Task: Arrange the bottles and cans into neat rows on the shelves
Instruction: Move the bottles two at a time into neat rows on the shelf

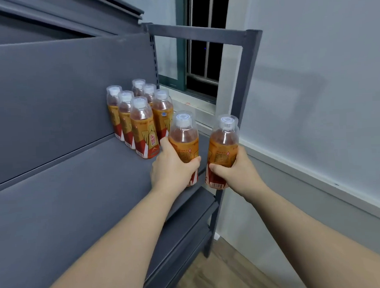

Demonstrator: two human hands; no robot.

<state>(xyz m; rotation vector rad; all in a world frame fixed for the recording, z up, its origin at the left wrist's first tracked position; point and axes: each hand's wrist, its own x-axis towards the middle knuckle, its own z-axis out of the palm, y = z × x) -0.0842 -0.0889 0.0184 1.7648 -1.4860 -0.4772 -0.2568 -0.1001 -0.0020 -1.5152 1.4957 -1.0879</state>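
Observation:
Several orange-labelled drink bottles (143, 126) with clear caps stand in two rows at the back right of the grey shelf (82, 183). My left hand (171, 168) grips another such bottle (184, 137) around its middle, upright, just in front of the right row, at the shelf's right end. My right hand (236, 171) grips a second bottle (224, 146) by its lower body, held upright just past the shelf's front right corner, in front of the upright post.
The dark grey shelving unit has a back panel (62, 88) and a right frame post (246, 102). A barred window (202, 56) lies behind the frame. A pale wall (323, 83) is on the right, wooden floor (229, 272) below.

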